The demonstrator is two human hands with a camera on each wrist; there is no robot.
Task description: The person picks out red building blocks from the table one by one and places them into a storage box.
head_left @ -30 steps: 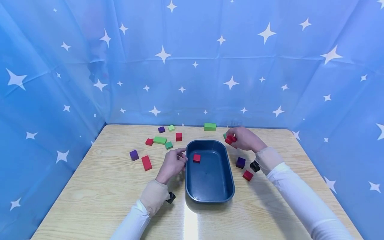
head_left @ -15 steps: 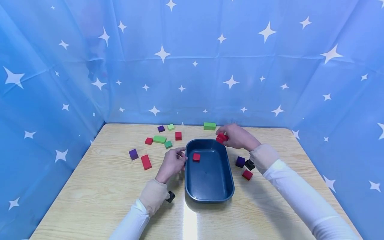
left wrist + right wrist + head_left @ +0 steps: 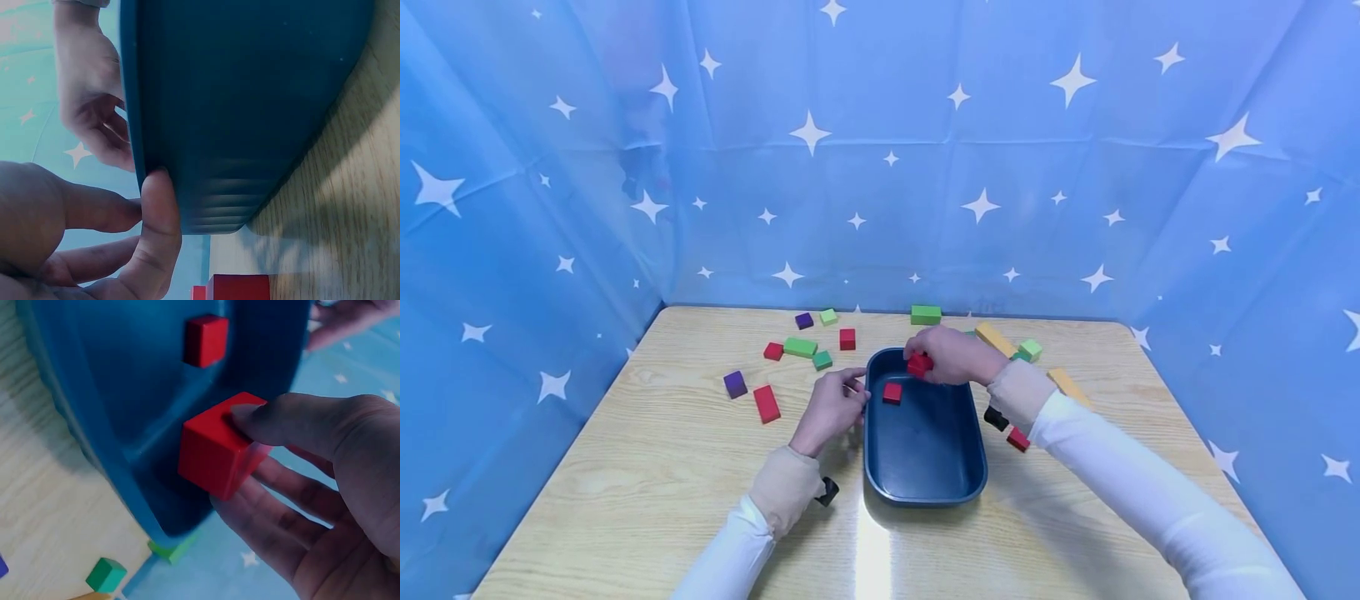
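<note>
My right hand [image 3: 958, 354] pinches a red block [image 3: 219, 447] between thumb and fingers, over the far end of the dark blue bin [image 3: 917, 502]. In the right wrist view this block hangs above the bin floor. A smaller red block [image 3: 892, 393] lies inside on the floor, near the left wall. My left hand [image 3: 833, 404] holds the bin's left rim; in the left wrist view one finger [image 3: 159, 206] lies against the outer wall, with the thumb at the rim.
Left of the bin lie a red rectangular block [image 3: 767, 404], a purple block [image 3: 735, 384] and several smaller blocks. A green block [image 3: 926, 315] sits by the star-patterned curtain. To the right are orange planks [image 3: 1070, 387], a light green block [image 3: 1031, 349] and a red block [image 3: 1018, 439].
My right hand has carried the red block leftward from the table right of the bin to above its far end, uncovering the orange planks. The left hand has stayed at the rim.
</note>
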